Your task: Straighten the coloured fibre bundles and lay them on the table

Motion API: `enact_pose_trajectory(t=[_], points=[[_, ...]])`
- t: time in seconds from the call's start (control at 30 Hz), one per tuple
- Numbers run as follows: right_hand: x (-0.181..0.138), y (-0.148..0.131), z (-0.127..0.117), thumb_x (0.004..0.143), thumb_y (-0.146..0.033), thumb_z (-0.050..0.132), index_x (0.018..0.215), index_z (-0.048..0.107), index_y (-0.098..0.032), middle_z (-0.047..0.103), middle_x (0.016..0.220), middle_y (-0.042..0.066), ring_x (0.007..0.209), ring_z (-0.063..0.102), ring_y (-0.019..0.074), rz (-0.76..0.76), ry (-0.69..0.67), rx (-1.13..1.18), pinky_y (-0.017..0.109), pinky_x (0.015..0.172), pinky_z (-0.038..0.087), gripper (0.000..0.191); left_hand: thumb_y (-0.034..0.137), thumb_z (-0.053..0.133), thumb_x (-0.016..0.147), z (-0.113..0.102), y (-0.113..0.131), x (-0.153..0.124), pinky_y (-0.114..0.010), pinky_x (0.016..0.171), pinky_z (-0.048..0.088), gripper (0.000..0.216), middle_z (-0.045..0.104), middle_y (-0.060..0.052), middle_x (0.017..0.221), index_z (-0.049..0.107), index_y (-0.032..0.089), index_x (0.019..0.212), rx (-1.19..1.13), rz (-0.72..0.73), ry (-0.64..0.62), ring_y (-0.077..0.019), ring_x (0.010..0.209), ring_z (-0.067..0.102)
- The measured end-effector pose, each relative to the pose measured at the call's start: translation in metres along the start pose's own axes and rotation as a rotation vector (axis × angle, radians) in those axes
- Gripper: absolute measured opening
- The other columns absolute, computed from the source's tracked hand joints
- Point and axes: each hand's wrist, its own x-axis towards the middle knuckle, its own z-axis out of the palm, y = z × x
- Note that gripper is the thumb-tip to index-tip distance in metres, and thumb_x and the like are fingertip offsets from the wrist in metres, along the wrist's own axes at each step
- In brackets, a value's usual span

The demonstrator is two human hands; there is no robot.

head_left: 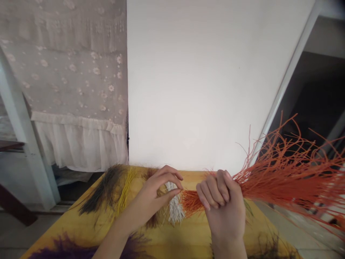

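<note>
two hands (151, 198) (222, 208), an orange fibre bundle (280, 176) in the right

A lace curtain with a ruffled hem (67, 72) hangs at upper left, beside a white wall (194, 79). A white post (24, 133) stands at far left, above a dark wooden beam (14, 205). At right, a white frame (291, 72) edges a dark doorway (318, 97). A yellow patterned tablecloth (185, 233) spans the bottom.

A small fibre tuft (174, 205) stands between the hands, with the left hand (151, 194) on it and the right hand (222, 205) around a larger fibre bundle (285, 172) reaching rightward past the bench (185, 241). Behind the bench stands a wall (194, 82), a lace curtain (70, 82) to its left.
</note>
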Motion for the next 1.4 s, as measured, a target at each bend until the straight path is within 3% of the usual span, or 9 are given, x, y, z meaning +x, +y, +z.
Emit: enact_pose_trajectory(t=[0.33, 0.57, 0.77, 0.93, 1.2, 1.4], points=[[-0.001, 0.003, 0.004, 0.095, -0.029, 0.047, 0.053, 0.023, -0.02, 0.015, 0.044, -0.01, 0.038, 0.012, 0.0065, 0.017, -0.04, 0.004, 0.019, 0.039, 0.026, 0.049, 0.021, 0.057, 0.094, 0.009, 0.007, -0.002, -0.026, 0.094, 0.04, 0.008, 0.058, -0.001, 0.106, 0.064, 0.024, 0.091, 0.059, 0.098, -0.008, -0.0144, 0.104, 0.056], [-0.002, -0.005, 0.002, 0.094, -0.027, 0.048, 0.055, 0.022, -0.021, 0.016, 0.045, -0.01, 0.037, 0.013, 0.0057, 0.02, -0.023, 0.131, 0.018, 0.037, 0.024, 0.048, 0.028, 0.053, 0.097, -0.006, 0.006, -0.005, -0.028, 0.105, 0.032, 0.013, 0.056, -0.001, 0.118, 0.062, 0.029, 0.106, -0.009, -0.044, -0.047, -0.0158, 0.119, 0.049], [-0.002, -0.013, -0.001, 0.095, -0.025, 0.047, 0.056, 0.02, -0.021, 0.016, 0.044, -0.011, 0.037, 0.014, 0.0053, 0.0, -0.048, 0.222, 0.017, 0.035, 0.021, 0.048, 0.028, 0.061, 0.092, -0.009, 0.013, -0.008, -0.028, 0.1, 0.037, 0.006, 0.059, -0.001, 0.113, 0.065, 0.025, 0.093, -0.052, -0.053, -0.127, -0.0167, 0.111, 0.054], [-0.002, -0.013, -0.001, 0.096, -0.025, 0.044, 0.056, 0.02, -0.021, 0.017, 0.045, -0.01, 0.038, 0.015, 0.0053, -0.005, -0.053, 0.238, 0.018, 0.036, 0.021, 0.047, 0.028, 0.062, 0.091, -0.009, 0.018, -0.01, -0.029, 0.099, 0.036, 0.006, 0.06, -0.002, 0.114, 0.067, 0.025, 0.092, -0.026, -0.069, -0.138, -0.0181, 0.112, 0.054], [-0.003, -0.012, 0.002, 0.096, -0.024, 0.044, 0.056, 0.02, -0.021, 0.016, 0.045, -0.01, 0.037, 0.014, 0.0052, -0.008, -0.069, 0.205, 0.018, 0.036, 0.02, 0.047, 0.023, 0.059, 0.093, -0.001, 0.02, -0.009, -0.025, 0.088, 0.041, 0.006, 0.06, 0.0, 0.101, 0.063, 0.023, 0.088, 0.007, 0.011, -0.062, -0.0127, 0.096, 0.057], [-0.006, -0.009, 0.005, 0.096, -0.026, 0.045, 0.056, 0.02, -0.02, 0.015, 0.044, -0.01, 0.038, 0.013, 0.0056, -0.032, -0.004, 0.138, 0.019, 0.037, 0.023, 0.047, 0.02, 0.058, 0.094, 0.014, 0.018, -0.005, -0.025, 0.086, 0.04, 0.007, 0.057, 0.001, 0.097, 0.06, 0.022, 0.087, 0.024, 0.085, 0.035, -0.0118, 0.094, 0.057]])
